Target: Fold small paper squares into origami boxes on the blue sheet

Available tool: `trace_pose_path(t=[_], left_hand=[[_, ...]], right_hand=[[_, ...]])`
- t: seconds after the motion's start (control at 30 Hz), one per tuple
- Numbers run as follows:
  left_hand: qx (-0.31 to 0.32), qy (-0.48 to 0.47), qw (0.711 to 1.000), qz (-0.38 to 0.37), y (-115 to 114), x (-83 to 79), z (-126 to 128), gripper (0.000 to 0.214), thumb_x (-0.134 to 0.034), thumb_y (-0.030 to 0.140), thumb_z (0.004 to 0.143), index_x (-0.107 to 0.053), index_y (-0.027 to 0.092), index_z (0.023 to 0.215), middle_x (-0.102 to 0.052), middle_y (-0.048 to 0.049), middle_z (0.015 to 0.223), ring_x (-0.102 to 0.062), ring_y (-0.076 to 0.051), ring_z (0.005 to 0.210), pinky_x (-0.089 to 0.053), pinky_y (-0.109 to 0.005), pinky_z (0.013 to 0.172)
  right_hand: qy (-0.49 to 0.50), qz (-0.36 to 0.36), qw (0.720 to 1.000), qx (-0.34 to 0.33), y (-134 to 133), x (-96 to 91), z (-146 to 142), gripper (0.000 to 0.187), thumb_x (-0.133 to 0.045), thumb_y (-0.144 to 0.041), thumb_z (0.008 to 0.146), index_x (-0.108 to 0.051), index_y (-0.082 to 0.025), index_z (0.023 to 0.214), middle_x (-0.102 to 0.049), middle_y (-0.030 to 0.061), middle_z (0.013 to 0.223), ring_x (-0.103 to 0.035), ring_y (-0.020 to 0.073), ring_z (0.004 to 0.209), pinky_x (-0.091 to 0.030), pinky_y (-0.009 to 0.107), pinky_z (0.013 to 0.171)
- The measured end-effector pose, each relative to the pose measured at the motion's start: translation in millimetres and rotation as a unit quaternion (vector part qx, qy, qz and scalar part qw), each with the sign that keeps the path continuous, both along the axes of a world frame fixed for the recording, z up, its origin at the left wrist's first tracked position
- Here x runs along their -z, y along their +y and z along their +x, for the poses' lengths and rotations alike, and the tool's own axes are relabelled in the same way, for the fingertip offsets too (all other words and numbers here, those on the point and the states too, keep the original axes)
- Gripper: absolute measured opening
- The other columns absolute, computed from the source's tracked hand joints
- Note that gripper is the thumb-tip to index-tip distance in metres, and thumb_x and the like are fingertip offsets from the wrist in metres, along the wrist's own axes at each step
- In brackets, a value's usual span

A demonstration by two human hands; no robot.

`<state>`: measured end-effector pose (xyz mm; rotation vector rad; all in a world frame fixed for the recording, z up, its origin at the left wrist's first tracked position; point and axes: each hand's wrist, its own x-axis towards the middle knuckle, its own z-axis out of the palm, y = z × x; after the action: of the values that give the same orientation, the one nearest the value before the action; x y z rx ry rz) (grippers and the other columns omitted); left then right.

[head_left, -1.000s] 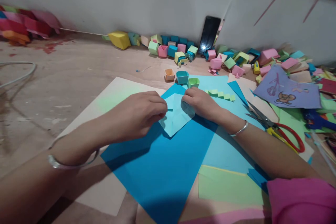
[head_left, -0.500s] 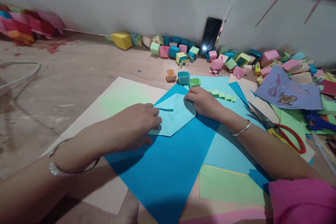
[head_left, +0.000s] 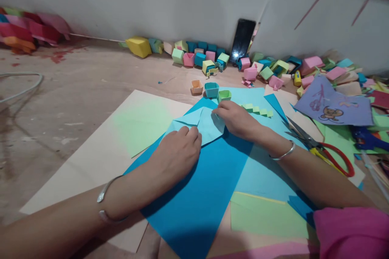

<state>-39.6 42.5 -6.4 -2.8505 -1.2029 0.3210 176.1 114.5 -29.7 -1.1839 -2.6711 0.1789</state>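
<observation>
A folded light blue paper (head_left: 210,126) lies on a dark blue sheet (head_left: 202,198), with a crease and a triangular flap showing on its top. My left hand (head_left: 180,149) presses down over the lower left part of that paper, its fingers curled and close together; the fingertips are mostly hidden. At the paper's right corner my right hand (head_left: 235,117) pinches the edge, knuckles bent. Just behind the right hand stand three small folded paper boxes: an orange one (head_left: 197,86), a teal one (head_left: 211,90) and a green one (head_left: 224,96).
Red and yellow handled scissors (head_left: 319,143) lie open on the right. A green zigzag strip (head_left: 258,110) rests on a light blue sheet (head_left: 264,170). Along the wall are several paper cubes (head_left: 200,59) and a leaning phone (head_left: 242,40). A cream sheet (head_left: 91,158) spreads left.
My left hand has moved right and slightly forward, from the paper's left edge onto its lower part. The right hand stays at the right corner.
</observation>
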Motion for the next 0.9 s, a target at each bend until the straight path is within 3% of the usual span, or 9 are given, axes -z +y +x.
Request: trace_pose_path(t=[0.1, 0.2, 0.3, 0.37, 0.5, 0.67, 0.9], left_hand=[[0.000, -0.005, 1.000, -0.011, 1.0, 1.1, -3.2, 0.027, -0.038, 0.012, 0.093, -0.061, 0.011, 0.106, -0.061, -0.0152, 0.100, -0.057, -0.027, 0.085, -0.047, -0.039, 0.069], [0.010, -0.039, 0.999, -0.004, 3.7, 3.7, -7.9, 0.031, -0.035, 0.009, 0.092, -0.061, 0.011, 0.108, -0.061, -0.0151, 0.103, -0.058, -0.028, 0.088, -0.048, -0.040, 0.072], [-0.011, -0.077, 0.997, -0.018, 8.9, 3.6, -13.6, 0.033, -0.033, 0.008, 0.092, -0.060, 0.012, 0.112, -0.062, -0.0151, 0.104, -0.059, -0.028, 0.091, -0.048, -0.040, 0.074], [-0.035, -0.102, 0.993, -0.048, 13.8, 2.5, -17.2, 0.032, -0.036, 0.009, 0.090, -0.060, 0.013, 0.111, -0.064, -0.0143, 0.104, -0.061, -0.028, 0.094, -0.048, -0.039, 0.076], [-0.094, -0.147, 0.980, -0.094, 23.9, -0.1, -21.5, 0.031, -0.038, 0.012, 0.089, -0.059, 0.017, 0.111, -0.068, -0.0115, 0.104, -0.064, -0.028, 0.094, -0.046, -0.035, 0.073], [-0.164, -0.156, 0.967, -0.117, 29.6, -4.9, -20.1, 0.027, -0.039, 0.034, 0.094, -0.058, 0.020, 0.107, -0.070, -0.0090, 0.093, -0.065, -0.026, 0.077, -0.039, -0.031, 0.057], [-0.167, -0.136, 0.972, -0.095, 35.5, 0.1, -19.6, 0.025, -0.041, 0.036, 0.092, -0.060, 0.021, 0.094, -0.070, -0.0080, 0.085, -0.063, -0.024, 0.073, -0.034, -0.029, 0.054]], right_hand=[[0.039, 0.019, 0.995, -0.085, -9.3, -13.2, -4.3, 0.026, -0.046, -0.031, 0.096, -0.062, -0.013, 0.105, -0.059, 0.0146, 0.102, -0.051, 0.0241, 0.094, -0.041, 0.036, 0.080], [0.002, -0.020, 0.986, -0.165, -16.5, -20.3, -7.5, 0.035, -0.063, -0.043, 0.087, -0.063, -0.013, 0.106, -0.060, 0.0146, 0.106, -0.053, 0.0244, 0.094, -0.042, 0.035, 0.079], [-0.037, -0.057, 0.988, -0.138, -18.0, -18.3, -8.6, 0.016, -0.058, -0.024, 0.090, -0.066, -0.014, 0.100, -0.062, 0.0122, 0.103, -0.056, 0.0217, 0.092, -0.041, 0.031, 0.075], [-0.023, -0.079, 0.991, -0.110, -15.6, -15.0, -7.6, 0.016, -0.052, -0.016, 0.092, -0.067, -0.016, 0.094, -0.064, 0.0095, 0.099, -0.056, 0.0195, 0.091, -0.039, 0.029, 0.074], [0.020, -0.126, 0.990, -0.063, -7.5, -12.1, -3.4, 0.013, -0.058, -0.025, 0.091, -0.067, -0.016, 0.087, -0.065, 0.0052, 0.088, -0.056, 0.0167, 0.083, -0.035, 0.025, 0.068], [-0.004, -0.150, 0.989, 0.016, -0.4, -12.4, -1.2, 0.021, -0.063, -0.037, 0.088, -0.063, -0.017, 0.079, -0.061, 0.0011, 0.074, -0.050, 0.0130, 0.065, -0.025, 0.024, 0.057], [-0.026, -0.168, 0.985, -0.004, 1.6, -17.0, 1.6, 0.022, -0.059, -0.034, 0.090, -0.060, -0.017, 0.077, -0.062, 0.0022, 0.075, -0.050, 0.0131, 0.067, -0.024, 0.025, 0.056]])
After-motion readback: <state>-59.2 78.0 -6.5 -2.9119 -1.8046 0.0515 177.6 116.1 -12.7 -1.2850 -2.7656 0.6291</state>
